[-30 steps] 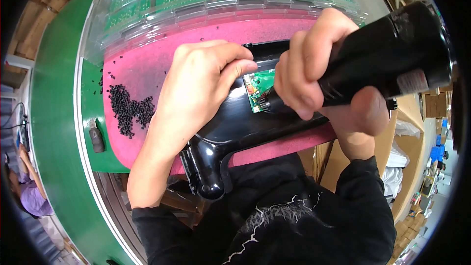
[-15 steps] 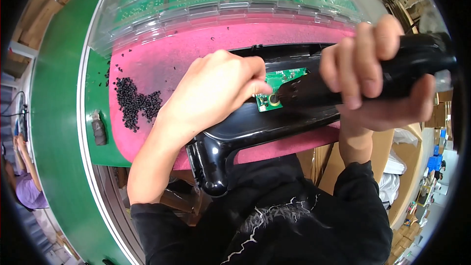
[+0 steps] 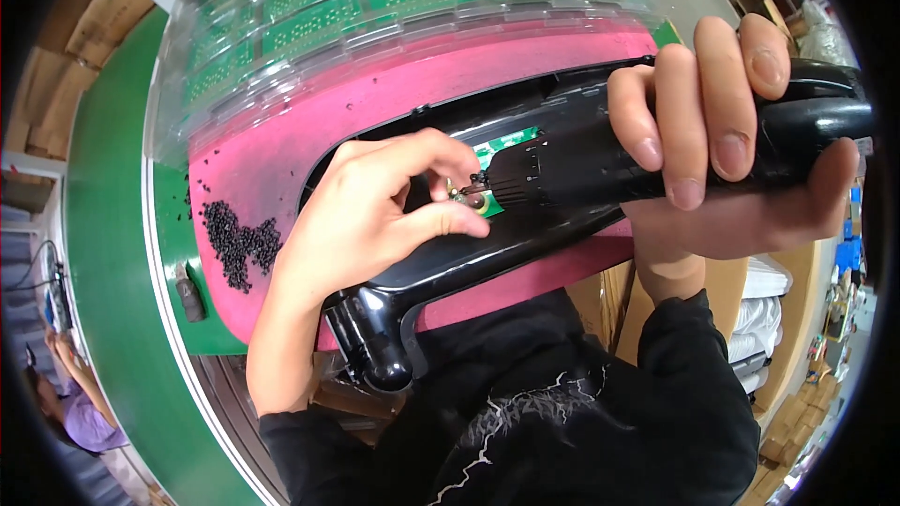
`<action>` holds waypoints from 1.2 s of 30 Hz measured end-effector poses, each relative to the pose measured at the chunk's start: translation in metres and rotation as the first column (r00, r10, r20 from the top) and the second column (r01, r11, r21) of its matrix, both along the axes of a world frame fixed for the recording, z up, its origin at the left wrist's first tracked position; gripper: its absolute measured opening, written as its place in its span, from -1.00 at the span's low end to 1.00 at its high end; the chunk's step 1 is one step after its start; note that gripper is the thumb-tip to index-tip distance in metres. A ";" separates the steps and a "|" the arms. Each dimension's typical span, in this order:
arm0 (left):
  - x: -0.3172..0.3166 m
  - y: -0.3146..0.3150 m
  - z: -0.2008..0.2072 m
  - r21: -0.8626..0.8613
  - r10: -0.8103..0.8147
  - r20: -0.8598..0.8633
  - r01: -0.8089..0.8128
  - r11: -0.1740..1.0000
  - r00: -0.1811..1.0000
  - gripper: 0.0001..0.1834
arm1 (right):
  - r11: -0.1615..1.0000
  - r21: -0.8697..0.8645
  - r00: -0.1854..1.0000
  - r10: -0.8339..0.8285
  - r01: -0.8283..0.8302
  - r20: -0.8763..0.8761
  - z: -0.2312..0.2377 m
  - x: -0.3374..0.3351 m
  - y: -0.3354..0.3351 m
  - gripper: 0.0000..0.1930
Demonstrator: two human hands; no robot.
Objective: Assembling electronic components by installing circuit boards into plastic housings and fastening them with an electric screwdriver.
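My right hand (image 3: 712, 122) grips a black electric screwdriver (image 3: 572, 155), a thick tool with a ribbed collar marked with fine lines. Its tip points left, over a green circuit board (image 3: 506, 142) that is partly covered by the tool. My left hand (image 3: 394, 192) is curled at that tip, thumb and fingers bent around it; small dark bits show there, too small to name surely. Beneath both hands lies a long glossy black plastic housing (image 3: 422, 262) with a rounded projecting end at the lower left. The board sits inside the housing.
A heap of tiny black screw-like pieces (image 3: 234, 242) lies on the pink mat (image 3: 272, 122). Clear trays with green boards (image 3: 328, 23) stand at the back. A small dark object (image 3: 190, 295) rests on the green tabletop (image 3: 108, 225). Another person (image 3: 84, 408) is at far left.
The screwdriver's tip has shifted left and its marked collar now shows. My left hand has moved slightly left and lower, its thumb and fingers now around the tip. The whole view has shifted a little.
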State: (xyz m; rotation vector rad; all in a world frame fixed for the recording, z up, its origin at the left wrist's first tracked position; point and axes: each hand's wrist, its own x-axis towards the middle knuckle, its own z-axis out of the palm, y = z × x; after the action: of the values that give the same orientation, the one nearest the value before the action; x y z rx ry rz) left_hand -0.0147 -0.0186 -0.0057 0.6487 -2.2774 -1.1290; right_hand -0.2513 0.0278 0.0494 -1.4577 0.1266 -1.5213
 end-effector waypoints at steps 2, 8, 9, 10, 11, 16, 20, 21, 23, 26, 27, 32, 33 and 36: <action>-0.005 0.001 -0.001 -0.029 0.114 -0.095 -0.117 0.993 0.989 -0.39 | 1.000 0.006 0.988 -0.017 0.018 -0.156 0.011 -0.005 0.001 -0.50; 0.004 -0.014 -0.021 0.012 0.217 -0.411 -0.232 0.973 0.886 -0.16 | 0.929 0.154 0.927 -0.298 0.336 -0.227 -0.013 -0.009 0.009 -0.49; 0.005 -0.015 -0.021 -0.011 0.225 -0.449 -0.257 0.966 0.865 -0.24 | 0.926 0.155 0.923 -0.304 0.345 -0.236 -0.015 -0.010 0.008 -0.49; 0.008 -0.017 -0.021 -0.032 0.232 -0.487 -0.282 0.959 0.842 -0.32 | 0.922 0.156 0.918 -0.310 0.353 -0.245 -0.016 -0.011 0.008 -0.49; 0.011 -0.019 -0.020 -0.062 0.237 -0.491 -0.305 0.950 0.838 -0.45 | 0.916 0.162 0.906 -0.313 0.368 -0.286 -0.013 -0.011 0.008 -0.51; 0.009 -0.016 -0.020 -0.052 0.274 -0.458 -0.334 0.941 0.845 -0.60 | 0.871 0.193 0.863 -0.374 0.453 -0.339 -0.022 -0.003 0.002 -0.51; 0.008 -0.014 -0.016 -0.062 0.313 -0.463 -0.383 0.922 0.829 -0.63 | 0.900 0.200 0.882 -0.301 0.389 -0.362 -0.021 0.000 -0.001 -0.51; 0.008 -0.013 -0.015 -0.039 0.334 -0.462 -0.395 0.918 0.822 -0.63 | 0.901 0.204 0.884 -0.293 0.382 -0.365 -0.022 0.000 -0.002 -0.50; 0.008 -0.013 -0.012 -0.099 0.365 -0.354 -0.423 0.901 0.861 -0.63 | 0.904 0.206 0.885 -0.284 0.376 -0.370 -0.023 0.000 -0.001 -0.50; 0.009 -0.014 -0.009 -0.211 0.450 -0.155 -0.475 0.854 0.879 -0.66 | 0.874 0.209 0.862 -0.342 0.438 -0.373 -0.024 0.001 0.001 -0.47; 0.012 -0.014 -0.008 -0.244 0.447 -0.047 -0.444 0.862 0.893 -0.68 | 0.886 0.227 0.875 -0.301 0.403 -0.378 -0.022 -0.002 0.000 -0.45; 0.020 -0.009 -0.005 -0.460 0.361 0.364 -0.171 0.871 0.859 -0.59 | 0.738 0.590 0.926 -0.375 0.327 -0.043 -0.012 -0.018 -0.010 -0.70; 0.018 -0.008 -0.002 -0.414 0.354 0.365 -0.190 0.890 0.861 -0.60 | 0.685 0.668 0.918 -0.396 0.291 0.007 -0.010 -0.029 -0.015 -0.77; 0.023 -0.012 -0.008 -0.349 0.308 0.446 -0.153 0.924 0.840 -0.67 | 0.472 0.853 0.831 -0.549 0.224 0.085 -0.010 -0.055 -0.019 -0.69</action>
State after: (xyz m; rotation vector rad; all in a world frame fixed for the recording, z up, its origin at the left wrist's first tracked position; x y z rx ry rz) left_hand 0.0086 -0.0303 -0.0138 1.1599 -2.6194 -0.5116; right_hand -0.3064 0.0088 0.0395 -0.3666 0.9053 -1.7061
